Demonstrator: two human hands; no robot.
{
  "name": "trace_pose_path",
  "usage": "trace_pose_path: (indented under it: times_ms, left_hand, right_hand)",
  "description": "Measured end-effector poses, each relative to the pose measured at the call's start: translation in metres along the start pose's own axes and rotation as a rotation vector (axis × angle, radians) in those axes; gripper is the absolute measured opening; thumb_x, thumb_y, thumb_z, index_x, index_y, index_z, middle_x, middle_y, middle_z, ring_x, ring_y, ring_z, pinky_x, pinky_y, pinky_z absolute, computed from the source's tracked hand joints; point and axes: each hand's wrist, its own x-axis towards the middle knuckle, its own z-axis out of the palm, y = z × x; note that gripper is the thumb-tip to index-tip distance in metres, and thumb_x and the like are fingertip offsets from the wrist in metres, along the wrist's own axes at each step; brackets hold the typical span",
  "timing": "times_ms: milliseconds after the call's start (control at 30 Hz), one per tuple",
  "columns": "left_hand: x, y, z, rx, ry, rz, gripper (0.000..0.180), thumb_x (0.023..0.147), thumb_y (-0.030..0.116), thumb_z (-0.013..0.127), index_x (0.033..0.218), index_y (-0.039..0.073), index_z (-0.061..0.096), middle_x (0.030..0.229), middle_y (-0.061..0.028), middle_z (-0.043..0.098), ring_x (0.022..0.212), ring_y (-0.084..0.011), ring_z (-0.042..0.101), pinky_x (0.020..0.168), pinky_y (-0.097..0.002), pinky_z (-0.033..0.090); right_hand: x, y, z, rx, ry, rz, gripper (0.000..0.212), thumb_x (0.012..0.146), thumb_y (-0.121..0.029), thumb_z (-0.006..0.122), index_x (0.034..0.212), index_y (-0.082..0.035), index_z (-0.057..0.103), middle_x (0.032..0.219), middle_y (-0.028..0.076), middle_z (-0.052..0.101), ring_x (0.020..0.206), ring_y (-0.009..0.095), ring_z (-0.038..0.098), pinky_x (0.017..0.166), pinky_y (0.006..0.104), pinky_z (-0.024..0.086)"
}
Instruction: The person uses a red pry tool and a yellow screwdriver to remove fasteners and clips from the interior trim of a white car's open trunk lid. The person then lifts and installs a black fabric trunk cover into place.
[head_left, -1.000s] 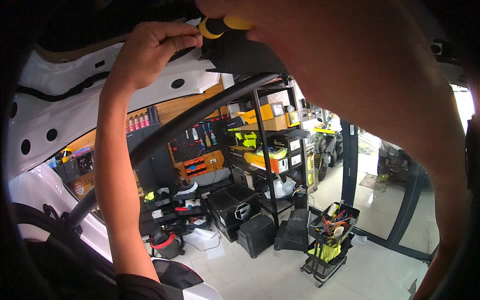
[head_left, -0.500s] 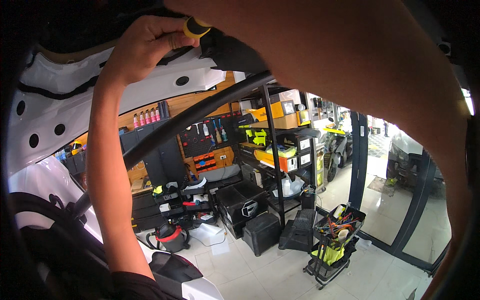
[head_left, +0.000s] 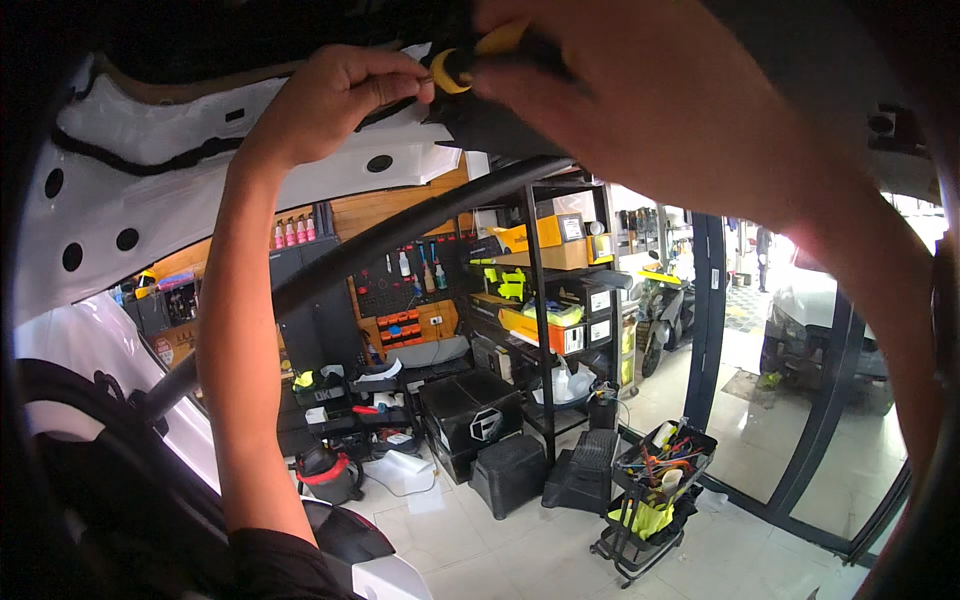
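Head view, and both hands are up high, under the white car panel! The left hand comes in with its grip pinched nearly closed, thumb and fingertips right on the thin front end of the yellow-and-black tool. The right hand, blurred, has its grip curled round the tool's handle, though I can't tell exactly how every finger sits. So there's the tool, between the two hands near the top, just above a dark flap below the panel.

Down below, a black bar slants across, with a black rack of boxes behind it. On the pale floor, a cart carries tools up top and a bright yellow-green cloth below, near the dark-framed glass door. A black box sits farther left.
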Motion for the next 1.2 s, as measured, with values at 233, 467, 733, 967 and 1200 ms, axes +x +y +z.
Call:
trace_pose_path:
  times_ms: [233,467,733,967,1200]
  left_hand:
    - [-0.007,0.081,0.127,-1.092,0.729,-0.305,0.044,0.109,0.047,0.049,0.123,0.011,0.070,0.067,0.0043,0.047,0.056,-0.0059,0.039,0.052,-0.0233,0.030]
    - [0.036,0.103,0.145,-2.266,0.660,0.417,0.051,0.113,0.048,0.039,0.132,0.005,0.059,0.062,0.0075,0.020,0.052,-0.0064,0.018,0.051,-0.0257,0.018]
    - [0.044,0.109,0.148,-2.296,0.842,0.379,0.042,0.113,0.040,0.042,0.124,0.004,0.061,0.061,0.0072,0.022,0.052,-0.0068,0.019,0.052,-0.0260,0.019]
    - [0.047,0.126,0.148,-2.248,0.750,0.424,0.048,0.107,0.055,0.052,0.079,0.016,0.056,0.056,0.0085,0.025,0.050,-0.0079,0.020,0.052,-0.0255,0.020]
    - [0.054,0.124,0.147,-2.261,0.760,0.534,0.031,0.106,0.034,0.059,0.080,0.018,0.063,0.053,0.0091,0.031,0.046,-0.0072,0.023,0.049,-0.0242,0.020]
  right_hand:
    - [-0.012,-0.020,-0.032,-0.233,-0.229,0.250,0.027,0.100,-0.023,0.063,0.101,0.004,0.067,0.084,0.013,0.065,0.067,0.025,0.068,0.062,0.0375,0.055]
    - [0.011,-0.039,-0.040,0.027,-0.227,0.413,0.026,0.102,-0.022,0.060,0.116,0.001,0.060,0.086,0.014,0.064,0.067,0.024,0.069,0.060,0.0355,0.058]
    - [0.010,-0.029,-0.044,-0.030,-0.323,0.258,0.030,0.103,-0.019,0.059,0.128,-0.002,0.055,0.095,0.017,0.063,0.070,0.024,0.072,0.056,0.0355,0.060]
    - [0.015,-0.031,-0.035,-0.139,-0.332,0.255,0.033,0.101,-0.022,0.063,0.125,-0.001,0.055,0.090,0.015,0.064,0.074,0.026,0.073,0.058,0.0372,0.059]
    - [0.021,-0.034,-0.052,-0.160,-0.455,0.244,0.037,0.099,-0.025,0.067,0.123,0.000,0.055,0.085,0.014,0.065,0.079,0.029,0.074,0.062,0.0377,0.059]
